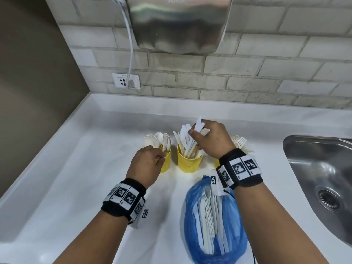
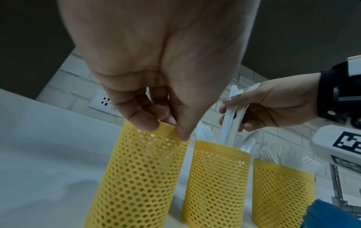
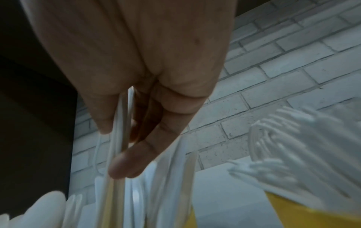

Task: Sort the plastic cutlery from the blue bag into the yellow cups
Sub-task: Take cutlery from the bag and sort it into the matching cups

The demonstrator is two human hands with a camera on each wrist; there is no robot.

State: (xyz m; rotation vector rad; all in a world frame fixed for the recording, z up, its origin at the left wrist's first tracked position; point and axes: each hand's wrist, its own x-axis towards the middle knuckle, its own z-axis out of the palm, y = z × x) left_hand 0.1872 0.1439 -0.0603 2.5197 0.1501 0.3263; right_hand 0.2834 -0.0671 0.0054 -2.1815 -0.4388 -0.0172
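Three yellow perforated cups stand in a row on the white counter. The left cup holds white spoons; my left hand pinches its rim. The middle cup holds white knives. My right hand grips a few knives above that cup, their lower ends inside it. The right cup with forks is mostly hidden behind my right wrist. The blue bag lies near me with white cutlery inside.
A steel sink sits at the right of the counter. A wall socket with a plugged cable and a steel dryer hang on the brick wall behind. A dark wall closes the left side.
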